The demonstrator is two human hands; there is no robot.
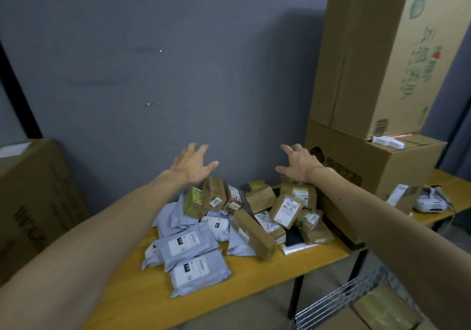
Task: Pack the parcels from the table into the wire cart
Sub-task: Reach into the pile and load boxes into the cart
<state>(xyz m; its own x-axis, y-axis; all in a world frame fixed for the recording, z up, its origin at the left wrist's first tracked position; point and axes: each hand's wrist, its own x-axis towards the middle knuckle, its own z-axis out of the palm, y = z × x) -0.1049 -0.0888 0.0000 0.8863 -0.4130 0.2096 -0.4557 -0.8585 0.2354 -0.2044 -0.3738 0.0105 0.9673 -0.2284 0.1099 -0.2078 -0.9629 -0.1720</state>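
A heap of parcels lies on the yellow table (254, 273): several grey poly mailers (190, 249) at the front left, small brown cartons (254, 234) with white labels behind and to the right. My left hand (192, 165) hovers with fingers spread above the far left of the heap, over an upright carton (214, 197). Above the far right cartons (299, 193), my right hand (299, 164) is held with fingers apart. Neither hand holds anything. A corner of the wire cart (336, 301) shows at the lower right, below the table edge.
Large cardboard boxes (377, 56) are stacked at the table's right end against the grey wall. Another big box (33, 202) stands at the left. A white device (430, 201) with a cable sits on the far right of the table. A flat carton (384, 309) lies by the cart.
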